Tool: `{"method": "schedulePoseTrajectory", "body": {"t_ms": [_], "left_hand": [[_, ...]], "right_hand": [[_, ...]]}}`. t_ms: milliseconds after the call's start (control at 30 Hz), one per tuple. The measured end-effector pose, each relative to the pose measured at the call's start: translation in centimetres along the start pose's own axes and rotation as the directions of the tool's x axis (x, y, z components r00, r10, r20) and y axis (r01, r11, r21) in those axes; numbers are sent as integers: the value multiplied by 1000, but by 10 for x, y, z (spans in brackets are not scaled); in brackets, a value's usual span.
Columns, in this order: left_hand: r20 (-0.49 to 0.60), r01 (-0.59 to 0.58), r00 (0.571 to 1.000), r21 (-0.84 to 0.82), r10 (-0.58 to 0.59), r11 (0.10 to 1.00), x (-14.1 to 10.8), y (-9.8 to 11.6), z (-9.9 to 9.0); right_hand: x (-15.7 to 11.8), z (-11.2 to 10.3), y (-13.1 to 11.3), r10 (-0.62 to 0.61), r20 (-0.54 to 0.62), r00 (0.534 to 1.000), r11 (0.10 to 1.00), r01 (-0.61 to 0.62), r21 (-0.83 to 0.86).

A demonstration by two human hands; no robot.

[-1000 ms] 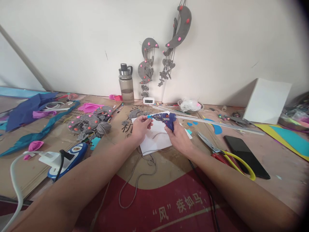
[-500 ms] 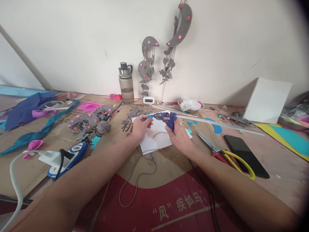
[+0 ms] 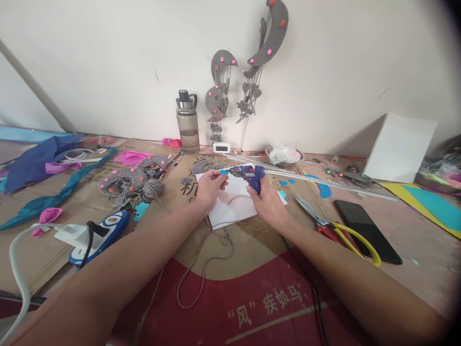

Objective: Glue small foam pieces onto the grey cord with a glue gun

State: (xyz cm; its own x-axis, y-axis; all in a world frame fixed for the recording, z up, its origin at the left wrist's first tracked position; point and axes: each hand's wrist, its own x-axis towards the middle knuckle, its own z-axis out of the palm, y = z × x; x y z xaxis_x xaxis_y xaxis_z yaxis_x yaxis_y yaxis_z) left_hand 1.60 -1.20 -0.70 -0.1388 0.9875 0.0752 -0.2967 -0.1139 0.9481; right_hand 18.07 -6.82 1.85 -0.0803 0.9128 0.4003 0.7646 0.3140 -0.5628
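Between the thumb and fingers of my left hand [image 3: 211, 190] is a small blue felt piece [image 3: 224, 172]; its full outline is partly covered. My right hand [image 3: 268, 199] is wrapped round the handle of a blue glue gun [image 3: 255, 177], its nozzle pointing left at the felt piece, touching or very near it. A long clear glue stick [image 3: 324, 183] juts out of the gun's back to the right. Below both hands lies a white paper sheet [image 3: 230, 211], with grey cord [image 3: 205, 269] trailing over it and onto the cardboard.
Scissors [image 3: 334, 228] and a black phone [image 3: 367, 232] lie to the right. Leftward are grey felt moons with yarn [image 3: 133, 180] and a blue power strip [image 3: 103, 238]. A water bottle [image 3: 188, 127] and small digital clock [image 3: 221, 147] stand by the wall, under hanging moon ornaments [image 3: 275, 36].
Both hands keep nearly the same place, with the glue gun's nozzle still at the blue felt piece. The view has shifted very slightly.
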Motion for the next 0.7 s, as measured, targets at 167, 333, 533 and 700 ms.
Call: {"method": "schedulePoseTrajectory", "body": {"t_ms": [167, 333, 533, 700], "left_hand": [[5, -1, 1000, -1, 1, 1000, 0, 0, 0], [12, 49, 999, -29, -49, 998, -2, 2, -1], [28, 78, 997, -36, -77, 996, -2, 3, -1], [46, 54, 998, -51, -51, 997, 0, 0, -1]], "right_hand": [[0, -2, -1, 15, -10, 1000, 1000, -14, 27], [5, -2, 5, 18, -56, 998, 995, -12, 97], [28, -9, 21, 296, 120, 948, 939, -311, 145], [36, -17, 28, 303, 96, 948, 921, -266, -285]]}}
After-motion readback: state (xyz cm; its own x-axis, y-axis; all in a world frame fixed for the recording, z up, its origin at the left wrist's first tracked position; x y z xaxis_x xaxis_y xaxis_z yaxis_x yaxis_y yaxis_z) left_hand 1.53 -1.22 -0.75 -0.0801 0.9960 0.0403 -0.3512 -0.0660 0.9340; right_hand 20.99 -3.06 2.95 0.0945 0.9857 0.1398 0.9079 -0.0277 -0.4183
